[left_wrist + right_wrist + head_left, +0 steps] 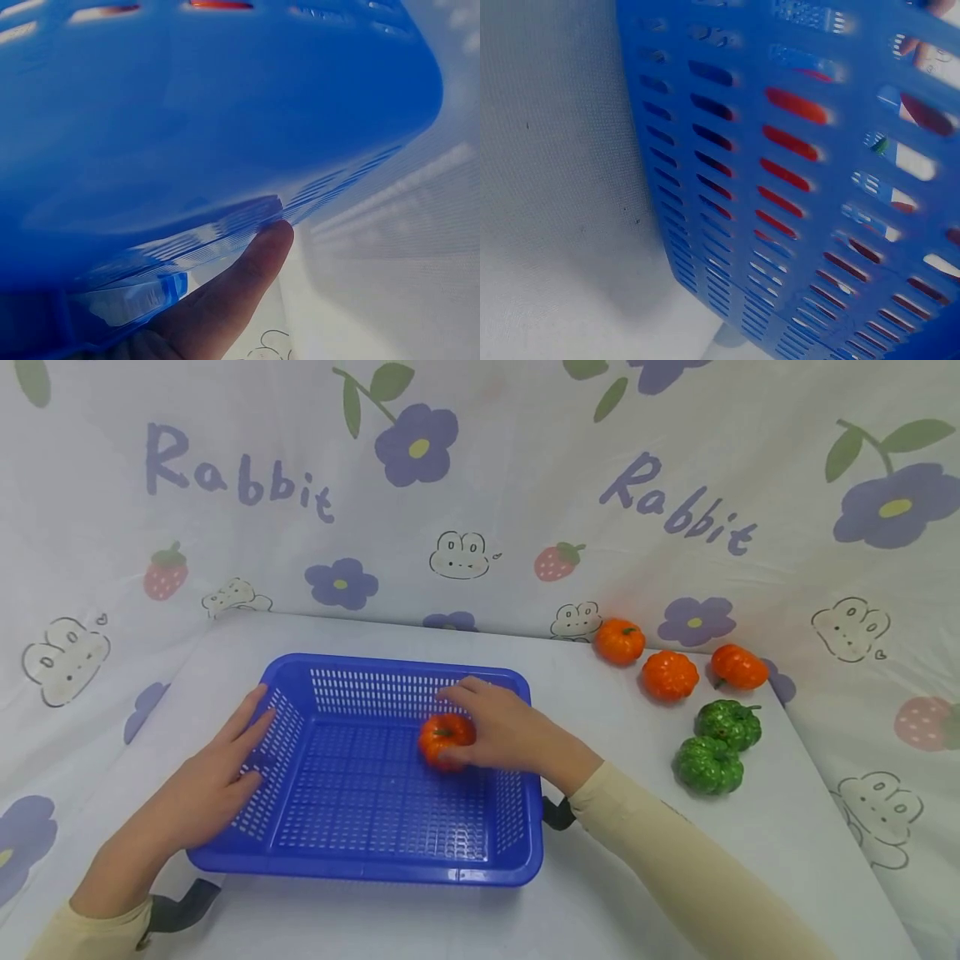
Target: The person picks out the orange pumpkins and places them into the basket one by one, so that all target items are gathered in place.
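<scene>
Inside the blue plastic basket [375,872], toward its right side, is a small red-orange pumpkin [437,742] with a green stem. My right hand [502,727] reaches over the basket's right rim and holds this pumpkin, thumb on the near side and fingers on the far side. My left hand [206,789] rests on the basket's left rim, fingers extended and spread. In the left wrist view, one finger [247,277] touches the blue wall. The right wrist view shows red through the slots of the basket wall [742,180]; the right fingers are mostly hidden there.
On the white table [600,877], to the right of the basket, lie an orange pumpkin [620,642], a second orange pumpkin [670,677], a third orange pumpkin [738,667], a green pumpkin [729,725] and another green pumpkin [708,766]. A printed cloth [495,468] hangs behind.
</scene>
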`<state>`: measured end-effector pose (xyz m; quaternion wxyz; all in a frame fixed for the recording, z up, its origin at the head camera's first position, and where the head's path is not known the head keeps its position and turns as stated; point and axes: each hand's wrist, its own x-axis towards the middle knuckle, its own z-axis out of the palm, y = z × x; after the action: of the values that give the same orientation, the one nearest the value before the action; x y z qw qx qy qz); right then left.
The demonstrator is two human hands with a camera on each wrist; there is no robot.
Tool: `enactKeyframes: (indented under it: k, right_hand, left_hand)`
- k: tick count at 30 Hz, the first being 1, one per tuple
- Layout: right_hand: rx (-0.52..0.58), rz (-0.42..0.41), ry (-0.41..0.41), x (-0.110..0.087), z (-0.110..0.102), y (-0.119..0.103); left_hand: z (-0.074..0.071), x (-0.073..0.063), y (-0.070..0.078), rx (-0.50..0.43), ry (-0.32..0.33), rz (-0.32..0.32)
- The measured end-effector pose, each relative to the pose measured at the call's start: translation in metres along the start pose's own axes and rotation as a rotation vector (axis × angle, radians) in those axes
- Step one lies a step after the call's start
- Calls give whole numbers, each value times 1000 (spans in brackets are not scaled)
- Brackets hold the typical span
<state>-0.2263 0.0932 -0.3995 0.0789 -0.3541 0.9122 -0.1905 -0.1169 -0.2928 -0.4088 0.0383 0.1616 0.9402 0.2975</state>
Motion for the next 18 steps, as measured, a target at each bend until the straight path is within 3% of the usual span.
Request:
enactKeyframes:
  k: [9, 18]
  right_hand:
    - [56, -21, 73, -7, -4, 3]
    - [74, 10, 123, -19, -16, 7]
  left_hand:
    - [2, -2, 2, 27, 11, 6]
    - [2, -2, 0, 26, 12, 6]
